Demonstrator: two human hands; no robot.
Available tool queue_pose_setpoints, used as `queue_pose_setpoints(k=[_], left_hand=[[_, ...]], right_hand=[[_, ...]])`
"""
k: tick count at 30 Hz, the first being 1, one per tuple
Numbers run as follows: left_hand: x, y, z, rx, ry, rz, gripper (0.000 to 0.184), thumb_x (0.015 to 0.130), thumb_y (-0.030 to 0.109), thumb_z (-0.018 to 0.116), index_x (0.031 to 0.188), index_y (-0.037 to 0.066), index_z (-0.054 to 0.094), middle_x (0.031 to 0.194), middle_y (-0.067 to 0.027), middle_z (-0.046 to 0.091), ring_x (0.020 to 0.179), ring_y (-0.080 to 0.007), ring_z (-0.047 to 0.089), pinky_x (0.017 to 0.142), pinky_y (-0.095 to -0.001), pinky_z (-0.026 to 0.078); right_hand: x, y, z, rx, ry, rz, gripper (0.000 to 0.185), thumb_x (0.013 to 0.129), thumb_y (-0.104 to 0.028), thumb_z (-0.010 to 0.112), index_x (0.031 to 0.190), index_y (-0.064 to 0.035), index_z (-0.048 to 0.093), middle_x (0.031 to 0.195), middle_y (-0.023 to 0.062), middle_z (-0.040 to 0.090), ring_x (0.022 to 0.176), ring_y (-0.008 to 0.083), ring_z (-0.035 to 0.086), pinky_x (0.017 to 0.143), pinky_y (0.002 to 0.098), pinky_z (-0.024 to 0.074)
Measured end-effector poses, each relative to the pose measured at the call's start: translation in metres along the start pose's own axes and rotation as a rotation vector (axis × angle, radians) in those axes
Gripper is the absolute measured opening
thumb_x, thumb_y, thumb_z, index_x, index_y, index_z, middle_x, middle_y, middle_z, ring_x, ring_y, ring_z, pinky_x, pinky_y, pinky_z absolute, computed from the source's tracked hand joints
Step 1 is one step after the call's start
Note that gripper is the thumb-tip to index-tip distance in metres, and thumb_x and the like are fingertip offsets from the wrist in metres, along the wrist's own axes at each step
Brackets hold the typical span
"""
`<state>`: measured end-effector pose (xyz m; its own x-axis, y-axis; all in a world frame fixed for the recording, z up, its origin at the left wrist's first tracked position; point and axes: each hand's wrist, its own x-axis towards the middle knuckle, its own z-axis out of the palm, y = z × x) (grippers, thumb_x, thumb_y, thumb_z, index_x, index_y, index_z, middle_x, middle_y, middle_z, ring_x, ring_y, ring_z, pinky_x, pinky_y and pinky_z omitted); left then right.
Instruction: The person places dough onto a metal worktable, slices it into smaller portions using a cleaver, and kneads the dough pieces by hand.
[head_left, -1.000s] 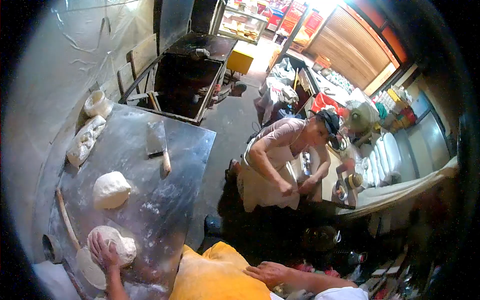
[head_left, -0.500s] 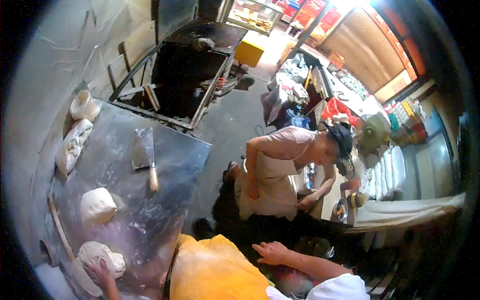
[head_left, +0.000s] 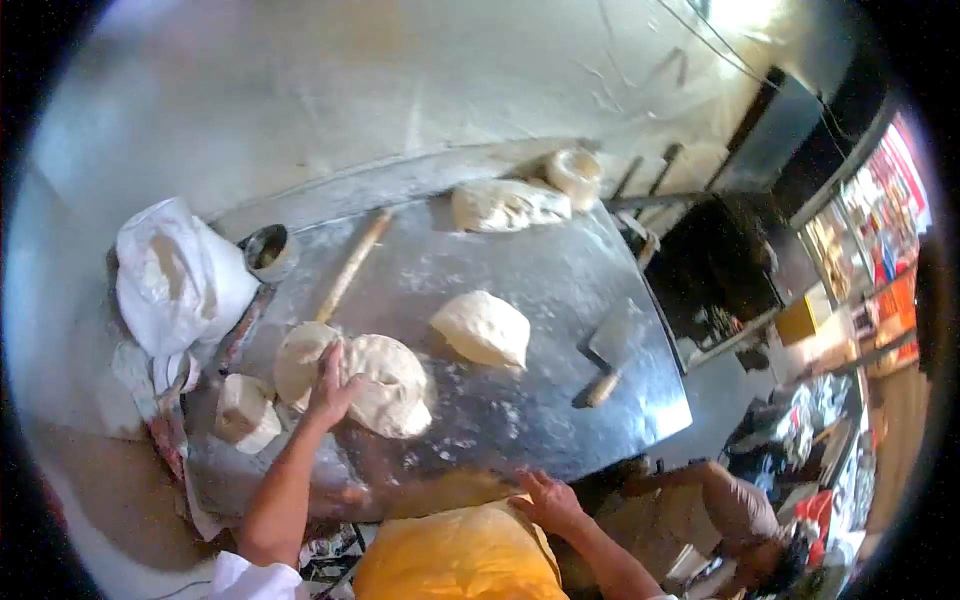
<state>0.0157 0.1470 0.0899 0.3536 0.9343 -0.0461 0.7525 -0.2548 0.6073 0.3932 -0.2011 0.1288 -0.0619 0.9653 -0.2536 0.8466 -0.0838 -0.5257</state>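
My left hand (head_left: 332, 390) rests on the left side of a rounded lump of dough (head_left: 392, 385), fingers extended and thumb apart. Just behind that hand is a pale round piece (head_left: 298, 362), partly covered, at the lower end of a wooden stick (head_left: 352, 262). A second lump of dough (head_left: 483, 330) sits farther right on the metal worktable (head_left: 520, 420). Near the table's front edge, beside the yellow apron (head_left: 460, 555), my right hand (head_left: 550, 500) has its fingers stretched out and holds nothing. A pale squarish block (head_left: 247, 412) lies left of my left hand.
A broad-bladed cleaver (head_left: 618, 335) lies at the table's right. Along the wall are a filled plastic bag (head_left: 510, 205), a tub (head_left: 574, 178), a metal pot (head_left: 270, 252) and a white sack (head_left: 180, 275). Another person (head_left: 700, 515) is close by at lower right.
My view has swung left from the room toward the table and wall. My left hand stays on the dough; my right hand is now by the table's front edge.
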Motion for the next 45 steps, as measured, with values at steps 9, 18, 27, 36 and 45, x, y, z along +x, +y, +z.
queue_pose_setpoints(k=[9,18,27,36,45], left_hand=[[-0.098,0.001,0.067,-0.555,0.385,-0.216,0.061,0.096,0.022,0.073,0.144,-0.001,0.042,0.129,-0.0221,0.054,0.118,-0.0387,0.055,0.105,-0.0506,0.044],[-0.036,0.044,0.049,-0.687,0.180,-0.925,0.088,0.084,0.035,0.082,0.150,-0.005,0.039,0.144,-0.0269,0.054,0.129,-0.0379,0.055,0.107,-0.0474,0.046],[0.021,0.126,-0.022,-0.907,0.111,-0.341,0.037,0.079,0.003,0.065,0.115,0.001,0.061,0.113,-0.0113,0.058,0.100,-0.0225,0.058,0.089,-0.0380,0.052],[0.195,0.083,-0.090,-0.946,0.376,-0.074,0.086,0.097,0.027,0.072,0.166,0.012,0.025,0.167,-0.0183,0.031,0.152,-0.0359,0.034,0.122,-0.0577,0.033],[0.183,-0.061,-0.008,0.199,-0.002,-0.128,0.078,0.097,0.021,0.070,0.163,0.010,0.030,0.162,-0.0241,0.037,0.151,-0.0470,0.033,0.124,-0.0560,0.029]], right_hand=[[0.159,-0.085,0.012,0.151,0.019,-0.211,0.069,0.094,-0.038,0.075,0.152,-0.0141,0.046,0.146,0.0203,0.057,0.111,0.0483,0.067,0.090,0.0544,0.0582],[0.232,-0.074,0.057,0.400,0.074,0.065,0.069,0.097,-0.034,0.075,0.152,-0.0039,0.044,0.137,0.0212,0.060,0.106,0.0279,0.070,0.082,0.0404,0.0600],[0.262,-0.093,0.001,1.396,-0.171,0.698,0.069,0.100,-0.034,0.062,0.158,-0.0032,0.039,0.138,0.0135,0.059,0.122,0.0259,0.060,0.097,0.0448,0.0531],[0.364,-0.090,-0.132,0.661,0.094,0.019,0.064,0.093,-0.023,0.079,0.149,-0.0047,0.052,0.139,0.0151,0.061,0.126,0.0311,0.061,0.103,0.0437,0.0517],[0.339,0.002,-0.123,0.010,0.131,0.054,0.090,0.076,-0.036,0.090,0.149,-0.0030,0.049,0.146,0.0242,0.053,0.134,0.0439,0.052,0.113,0.0541,0.0448]])
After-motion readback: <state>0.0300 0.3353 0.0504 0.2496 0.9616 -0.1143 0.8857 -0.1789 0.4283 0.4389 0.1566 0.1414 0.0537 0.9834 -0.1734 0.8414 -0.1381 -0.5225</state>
